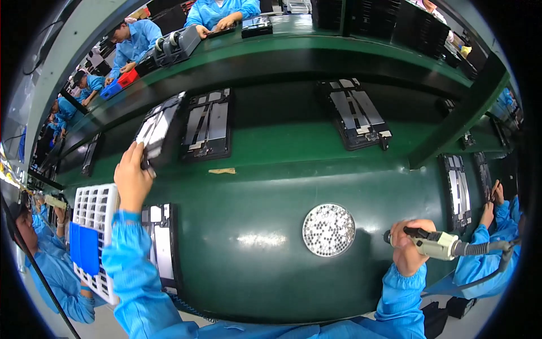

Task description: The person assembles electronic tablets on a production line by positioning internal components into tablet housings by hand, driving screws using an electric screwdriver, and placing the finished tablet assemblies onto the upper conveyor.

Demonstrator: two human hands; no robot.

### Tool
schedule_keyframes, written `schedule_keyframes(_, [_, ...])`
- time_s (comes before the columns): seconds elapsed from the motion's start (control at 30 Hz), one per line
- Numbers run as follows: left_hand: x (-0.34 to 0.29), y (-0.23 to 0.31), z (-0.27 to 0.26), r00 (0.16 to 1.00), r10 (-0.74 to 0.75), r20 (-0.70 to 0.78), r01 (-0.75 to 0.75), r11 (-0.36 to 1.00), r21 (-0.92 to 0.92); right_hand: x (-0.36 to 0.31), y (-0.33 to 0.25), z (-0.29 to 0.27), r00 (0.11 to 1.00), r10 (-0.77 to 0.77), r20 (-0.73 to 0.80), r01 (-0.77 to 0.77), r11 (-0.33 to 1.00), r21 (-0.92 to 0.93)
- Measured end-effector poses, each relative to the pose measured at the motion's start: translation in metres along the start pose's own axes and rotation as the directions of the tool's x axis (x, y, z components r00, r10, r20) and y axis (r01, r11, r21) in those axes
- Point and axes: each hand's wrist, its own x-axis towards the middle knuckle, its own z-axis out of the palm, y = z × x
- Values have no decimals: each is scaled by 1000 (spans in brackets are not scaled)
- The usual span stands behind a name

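Green workbench (pixel 254 285) with dark, tablet-shaped units; both hands full

The green bench fills the middle of the frame, and behind it a raised shelf (pixel 282 42) crosses the top, where co-workers in blue (pixel 223 10) sit at upper left and top centre. At upper left, the left hand (pixel 133 179) is closed on the lower end of a flat black unit with silver panels (pixel 160 127); that unit is slanted and partly blurred, and whether it touches the bench cannot be told. Just right of it lies a similar unit (pixel 218 123), with another at upper right (pixel 357 112), one at lower left (pixel 164 246) partly behind the forearm, and one near the right edge (pixel 459 189).

At lower right, the right hand (pixel 407 248) is wrapped around a cream handheld tool (pixel 443 247), whose ribbed grey hose (pixel 474 248) runs off to the right. Left of that hand, well apart, a round dish (pixel 329 255) holds many small metallic pieces (pixel 328 229). A tan strip (pixel 222 170) lies near centre. At far left stands a white gridded tray (pixel 114 198) with a blue piece (pixel 84 250) against it.
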Motion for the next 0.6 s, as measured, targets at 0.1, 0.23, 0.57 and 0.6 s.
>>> schedule_keyframes(0.1, [-48,57,-66,985,172,1,-172,983,58,-1,6,-10,999,-22,49,21,1000,23])
schedule_keyframes(0.23, [-113,152,-109,959,281,36,-275,954,-122,-2,10,-11,997,-27,73,24,999,41])
schedule_keyframes(0.57, [-165,211,-102,853,403,333,-257,878,-405,-3,2,2,991,5,135,-15,997,74])
schedule_keyframes(0.6, [-162,208,-105,849,411,333,-262,874,-410,-4,2,1,990,-1,144,-10,997,78])
